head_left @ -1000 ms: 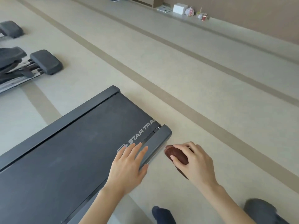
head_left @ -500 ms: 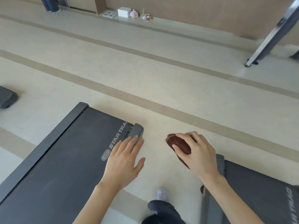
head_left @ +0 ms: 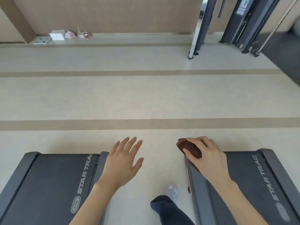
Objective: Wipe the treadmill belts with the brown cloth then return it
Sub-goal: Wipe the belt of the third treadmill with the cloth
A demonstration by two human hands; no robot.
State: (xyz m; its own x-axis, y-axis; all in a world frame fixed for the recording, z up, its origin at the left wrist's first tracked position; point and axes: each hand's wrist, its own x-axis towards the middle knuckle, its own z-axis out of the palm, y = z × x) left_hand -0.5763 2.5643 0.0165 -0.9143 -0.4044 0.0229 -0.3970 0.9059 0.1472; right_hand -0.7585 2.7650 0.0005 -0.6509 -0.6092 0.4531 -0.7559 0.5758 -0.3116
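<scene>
Two dark grey treadmill belts lie low in the head view, the left belt and the right belt, each marked STAR TRAC. My right hand grips the folded brown cloth over the near left corner of the right treadmill. My left hand hovers with fingers spread and straight, above the floor gap beside the left treadmill's right rail, holding nothing.
My leg and a pale shoe stand in the gap between the treadmills. Gym machine frames rise at the back right. A white box and small items sit by the far wall. Beige floor with brown stripes lies ahead.
The view has swung right, bringing the second treadmill into sight. My left hand has lifted off the left treadmill's rail. My right hand has carried the cloth over to the right treadmill's corner.
</scene>
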